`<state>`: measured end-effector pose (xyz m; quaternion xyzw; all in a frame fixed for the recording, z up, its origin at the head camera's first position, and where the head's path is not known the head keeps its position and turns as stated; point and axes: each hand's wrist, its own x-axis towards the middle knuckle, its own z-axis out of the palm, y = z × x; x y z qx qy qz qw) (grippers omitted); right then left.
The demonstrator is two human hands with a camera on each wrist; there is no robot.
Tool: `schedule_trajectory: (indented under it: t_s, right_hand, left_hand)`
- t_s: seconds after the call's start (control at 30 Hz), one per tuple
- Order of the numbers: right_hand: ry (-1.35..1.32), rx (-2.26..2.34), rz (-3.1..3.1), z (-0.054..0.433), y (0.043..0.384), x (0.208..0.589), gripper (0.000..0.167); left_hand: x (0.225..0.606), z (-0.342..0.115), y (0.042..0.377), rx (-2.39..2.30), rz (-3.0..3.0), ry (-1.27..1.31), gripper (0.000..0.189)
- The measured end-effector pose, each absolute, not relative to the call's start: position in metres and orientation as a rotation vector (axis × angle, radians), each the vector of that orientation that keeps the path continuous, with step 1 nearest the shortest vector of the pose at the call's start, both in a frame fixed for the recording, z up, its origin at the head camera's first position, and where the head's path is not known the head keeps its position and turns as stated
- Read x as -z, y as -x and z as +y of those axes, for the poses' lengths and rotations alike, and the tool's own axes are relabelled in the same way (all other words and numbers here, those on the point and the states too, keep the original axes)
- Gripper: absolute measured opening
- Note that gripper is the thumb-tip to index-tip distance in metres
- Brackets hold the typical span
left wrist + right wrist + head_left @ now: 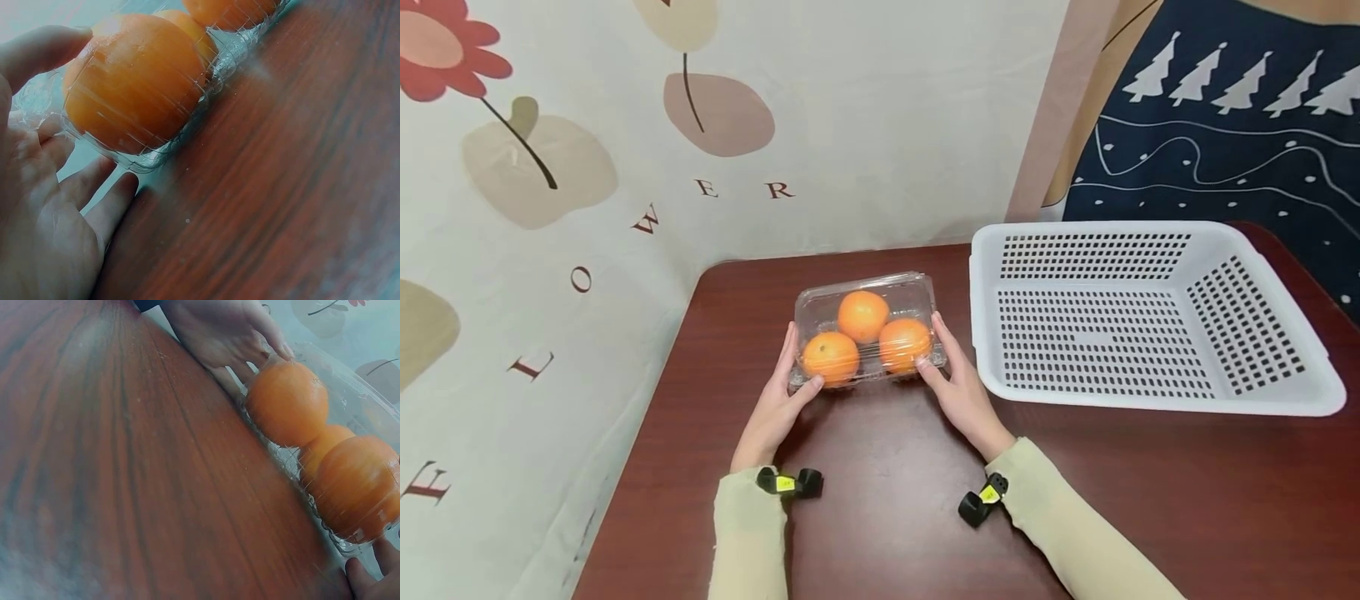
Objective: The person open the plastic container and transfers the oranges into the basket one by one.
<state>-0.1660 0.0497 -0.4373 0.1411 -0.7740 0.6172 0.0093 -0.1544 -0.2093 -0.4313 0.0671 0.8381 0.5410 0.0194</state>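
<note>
Three oranges (862, 316) sit inside a clear plastic clamshell box (815, 310), its clear top covering them. My left hand (772, 411) grips the box's left end. The left wrist view shows that thumb over the near left orange (134, 84) and the fingers lower, along the box's side and underside. At the opposite end my right hand (961, 392) holds the box, its thumb on the near corner by the right orange (906, 345). Only some fingertips (362, 578) of the right hand show in the right wrist view, below the box's corner.
A white perforated plastic basket (985, 317) stands on the right of the dark red wooden table (880, 483). Behind the table hangs a pale printed cloth (880, 125), and a dark blue cloth with white trees (1210, 158) hangs at the right.
</note>
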Motion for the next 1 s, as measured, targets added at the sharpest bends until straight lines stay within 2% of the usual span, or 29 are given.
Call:
schedule_trajectory:
  t_s: [0.67,0.9,1.0]
  right_hand:
    - [-0.396,-1.890,-2.534,0.049,0.164,0.436,0.059]
    - [-0.419,-1.870,-2.542,0.052,0.180,0.471,0.061]
    - [-0.413,-1.840,-2.556,0.051,0.180,0.469,0.061]
  left_hand:
    - [0.433,-0.208,0.157,-1.683,2.575,-0.233,0.078]
    - [0.433,-0.208,0.157,-1.683,2.585,-0.242,0.076]
    - [0.434,-0.208,0.157,-1.677,2.596,-0.252,0.076]
